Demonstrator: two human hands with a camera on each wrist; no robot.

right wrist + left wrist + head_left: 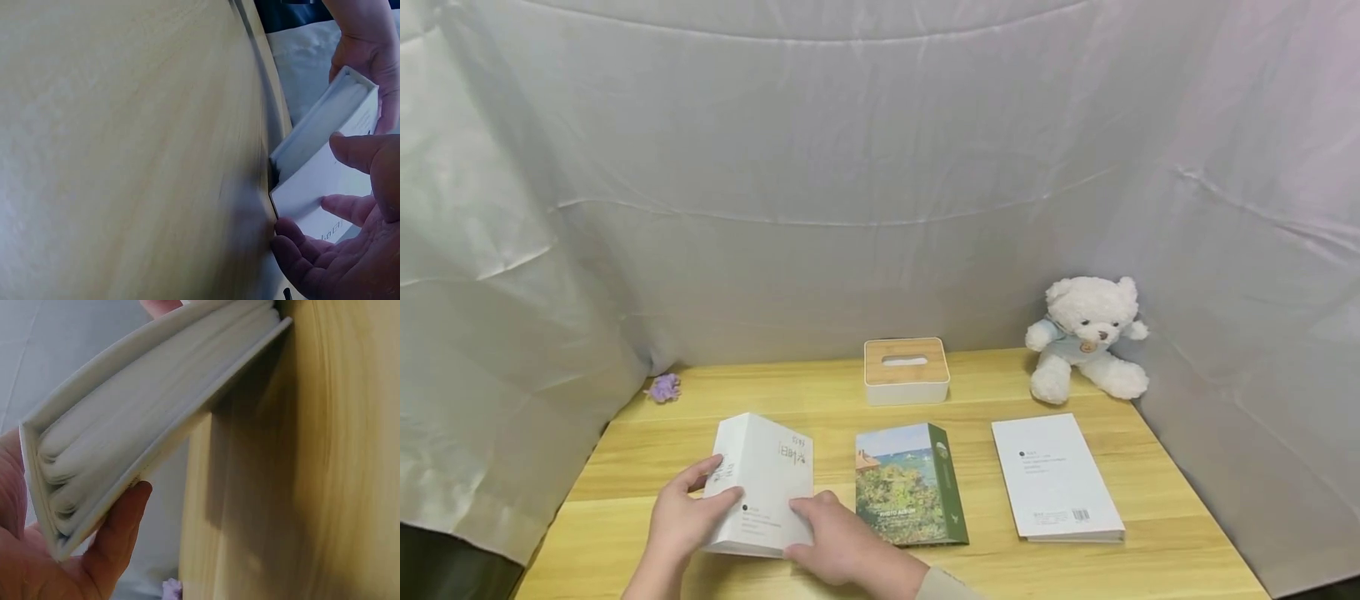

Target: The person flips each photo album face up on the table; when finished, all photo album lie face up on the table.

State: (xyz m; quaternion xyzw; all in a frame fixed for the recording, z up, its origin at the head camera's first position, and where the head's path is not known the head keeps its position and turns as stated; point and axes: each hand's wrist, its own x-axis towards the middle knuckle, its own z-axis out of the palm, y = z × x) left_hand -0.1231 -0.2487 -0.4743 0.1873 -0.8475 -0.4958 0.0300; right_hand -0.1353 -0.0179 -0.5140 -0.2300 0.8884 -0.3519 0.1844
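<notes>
A thick white photo album [767, 483] with dark lettering on cover and spine is held tilted over the left front of the table. My left hand [682, 510] grips its spine side, thumb on one face and fingers round the other. In the left wrist view the page edges of the album [150, 406] show between its covers. My right hand [833, 537] is at the album's right edge, fingertips against the cover. In the right wrist view the fingers [350, 208] of that hand are loosely extended, not wrapped round the album.
A green photo album [898, 492] with a painted seaside cover lies at the middle. Another white album [1056, 479] lies to the right. Behind them are a wood-topped tissue box [907, 371], a white teddy bear [1090, 333] and a purple flower [663, 387]. Grey cloth [820, 167] encloses the table.
</notes>
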